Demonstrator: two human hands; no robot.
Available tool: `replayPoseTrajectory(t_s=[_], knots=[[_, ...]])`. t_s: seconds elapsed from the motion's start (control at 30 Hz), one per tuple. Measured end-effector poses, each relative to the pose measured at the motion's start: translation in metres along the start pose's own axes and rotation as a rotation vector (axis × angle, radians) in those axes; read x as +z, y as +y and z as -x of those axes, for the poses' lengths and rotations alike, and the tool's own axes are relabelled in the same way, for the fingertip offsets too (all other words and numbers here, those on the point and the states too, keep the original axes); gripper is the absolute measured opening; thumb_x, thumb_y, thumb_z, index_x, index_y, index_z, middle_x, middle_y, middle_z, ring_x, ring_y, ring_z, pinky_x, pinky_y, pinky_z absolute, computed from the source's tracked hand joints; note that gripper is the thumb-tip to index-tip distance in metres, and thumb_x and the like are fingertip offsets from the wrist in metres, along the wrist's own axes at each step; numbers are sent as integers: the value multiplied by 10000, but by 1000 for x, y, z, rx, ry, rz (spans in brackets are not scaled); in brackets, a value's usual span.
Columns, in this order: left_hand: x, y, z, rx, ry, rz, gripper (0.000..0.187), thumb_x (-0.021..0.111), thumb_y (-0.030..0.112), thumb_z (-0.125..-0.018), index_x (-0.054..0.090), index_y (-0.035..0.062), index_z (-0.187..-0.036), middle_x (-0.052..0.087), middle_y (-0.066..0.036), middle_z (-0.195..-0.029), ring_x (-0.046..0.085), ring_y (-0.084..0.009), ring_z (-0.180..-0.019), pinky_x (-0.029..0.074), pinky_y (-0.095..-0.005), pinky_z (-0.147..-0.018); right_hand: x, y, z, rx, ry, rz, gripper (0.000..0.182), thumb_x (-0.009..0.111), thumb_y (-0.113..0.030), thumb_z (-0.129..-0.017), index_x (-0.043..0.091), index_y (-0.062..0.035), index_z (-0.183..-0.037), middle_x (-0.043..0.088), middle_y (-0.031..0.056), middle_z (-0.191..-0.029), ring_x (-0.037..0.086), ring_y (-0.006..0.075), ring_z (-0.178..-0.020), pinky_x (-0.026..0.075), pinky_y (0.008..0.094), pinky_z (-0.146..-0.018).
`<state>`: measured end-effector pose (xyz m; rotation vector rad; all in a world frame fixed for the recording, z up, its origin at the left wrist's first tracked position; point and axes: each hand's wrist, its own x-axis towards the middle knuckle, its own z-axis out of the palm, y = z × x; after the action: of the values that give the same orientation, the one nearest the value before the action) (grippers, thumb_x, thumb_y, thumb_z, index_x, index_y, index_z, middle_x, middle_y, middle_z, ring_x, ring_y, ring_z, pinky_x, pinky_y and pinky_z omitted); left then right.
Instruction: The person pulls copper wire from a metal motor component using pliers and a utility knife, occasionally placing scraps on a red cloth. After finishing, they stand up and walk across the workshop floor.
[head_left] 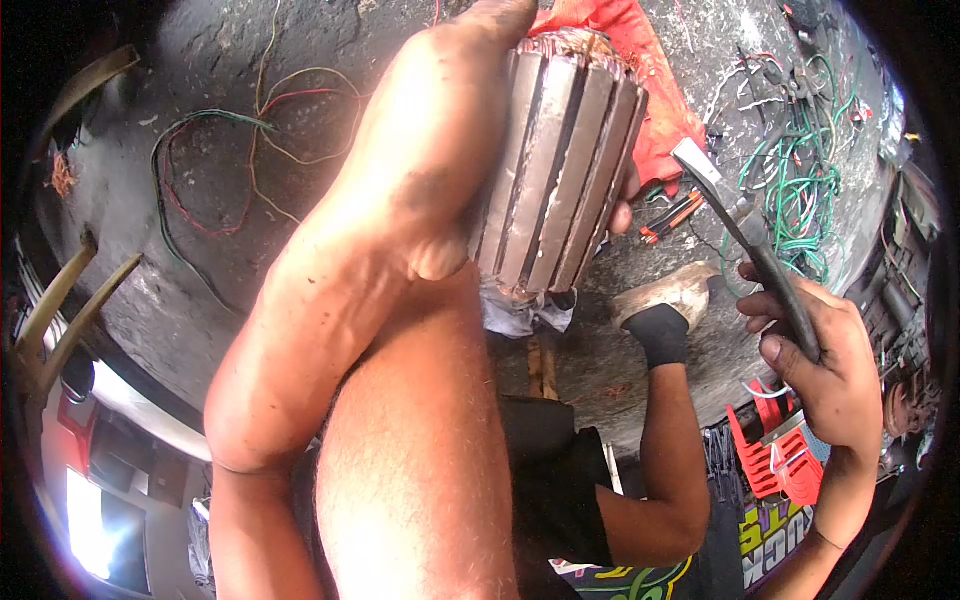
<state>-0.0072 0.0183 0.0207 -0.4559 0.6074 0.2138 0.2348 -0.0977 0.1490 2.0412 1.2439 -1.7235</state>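
Note:
My left hand [440,130] is wrapped round a motor armature [560,165], a dark slotted metal core with copper windings at its upper end. It stands nearly upright, tilted a little, in front of me. Fingertips show at its right side; most of the grip is hidden behind the core. Off to the right, my right hand [825,365] is closed on the dark handle of a flat-bladed tool [745,235]. The tool's bright, wide tip points up and left toward the armature, apart from it.
Behind the armature lies a red cloth [665,120]. Near it are orange-and-black pliers [672,217] and a tangle of green wires [800,200]. Loose thin wires [255,130] curl across the grey floor at left. A foot in a dark sock [660,335] and a red plastic rack [780,455] are below.

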Motion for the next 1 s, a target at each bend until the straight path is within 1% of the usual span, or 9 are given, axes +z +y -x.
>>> replayPoseTrajectory(t_s=[0.27, 0.4, 0.47, 0.5, 0.57, 0.6, 0.67, 0.8, 1.0], knots=[[-2, -3, -1, 12, 52, 130, 625, 324, 553, -945, 555, -15, -1062, 611, -202, -846, 616, -320, -722, 526, -446, -672, 6, 2, -3, 39, -29, -9, 349, 628, -51, -730, 618, 88, -1049, 643, 218, -1021, 637, 347, -965, 475, 379, -859], [-3, -3, 0, 20, 59, 150, 629, 297, 551, -952, 551, -12, -1074, 607, -205, -854, 612, -322, -736, 523, -455, -686, 11, 2, -2, 15, -33, 2, 348, 636, -64, -735, 621, 84, -1050, 642, 221, -1020, 641, 352, -940, 476, 380, -855], [-4, -3, 0, 26, 63, 154, 632, 283, 549, -955, 549, -10, -1080, 605, -206, -858, 610, -323, -743, 522, -460, -693, 15, 5, 0, 10, -12, -75, 341, 643, -72, -748, 624, 84, -1051, 648, 206, -1013, 651, 295, -883, 485, 356, -831], [-5, -2, 1, 28, 63, 156, 633, 277, 548, -957, 548, -9, -1083, 604, -207, -860, 609, -324, -746, 521, -462, -697, 17, 4, 1, 10, -12, -75, 341, 643, -72, -748, 624, 84, -1051, 648, 206, -1013, 651, 295, -883, 485, 356, -831], [-5, -3, 1, 29, 66, 159, 636, 263, 547, -960, 546, -7, -1089, 602, -208, -864, 608, -325, -753, 520, -467, -704, 22, 2, 3, 75, 9, -193, 333, 654, -94, -769, 625, 88, -1047, 654, 180, -1041, 645, 223, -842, 493, 325, -803], [-5, -3, 1, 32, 67, 160, 637, 256, 546, -962, 545, -6, -1092, 601, -209, -866, 607, -325, -756, 519, -470, -708, 24, 4, 5, 76, 9, -193, 333, 654, -94, -769, 625, 88, -1047, 654, 180, -1041, 645, 223, -842, 493, 325, -803], [-6, -4, 2, 35, 71, 170, 640, 243, 545, -965, 543, -4, -1098, 600, -210, -870, 605, -326, -763, 518, -474, -715, 30, 10, 8, 58, 27, -285, 319, 654, -97, -786, 627, 92, -1042, 653, 164, -1079, 636, 184, -839, 497, 302, -790], [-6, -5, 2, 40, 83, 179, 647, 216, 542, -972, 539, -1, -1110, 596, -212, -879, 601, -328, -777, 515, -484, -730, 40, 14, 11, 66, 46, -358, 322, 652, -116, -795, 628, 93, -1039, 648, 167, -1104, 642, 197, -852, 501, 300, -798], [-5, -6, 2, 30, 124, 201, 648, 184, 534, -976, 531, 9, -1129, 584, -202, -888, 586, -317, -794, 505, -488, -755, 47, 18, 15, 55, -21, -447, 371, 669, -191, -797, 629, 94, -1031, 644, 181, -1134, 663, 211, -885, 513, 301, -799]])
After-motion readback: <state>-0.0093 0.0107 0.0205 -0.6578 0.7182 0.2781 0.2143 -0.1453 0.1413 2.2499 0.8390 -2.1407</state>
